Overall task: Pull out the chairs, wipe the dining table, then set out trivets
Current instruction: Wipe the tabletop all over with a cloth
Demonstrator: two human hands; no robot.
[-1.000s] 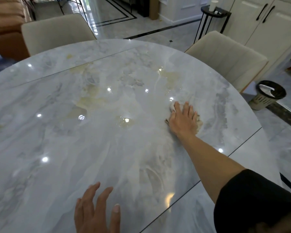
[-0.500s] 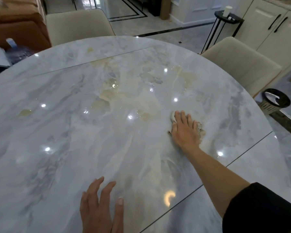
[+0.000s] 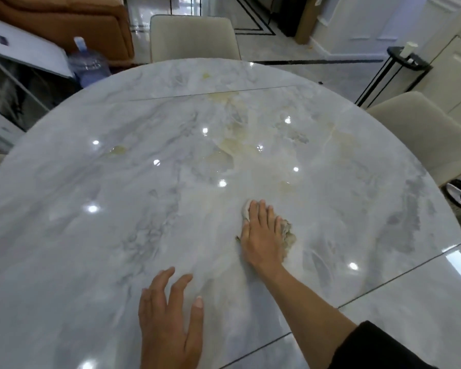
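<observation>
Your right hand [image 3: 262,235] has slid the cloth [image 3: 287,233] back toward you, closer to your left hand [image 3: 171,323]. The cloth is a crumpled, pale grey-beige rag on the glossy marble tabletop [image 3: 91,249], mostly hidden under your flat palm and straight fingers, and it shows only at the fingertips and the little-finger side. Your left hand lies flat nearby, fingers spread, holding nothing.

Right hand [image 3: 261,235] flat, arm [image 3: 304,302] outstretched; left hand [image 3: 168,323] flat, fingers [image 3: 180,288] spread.
</observation>
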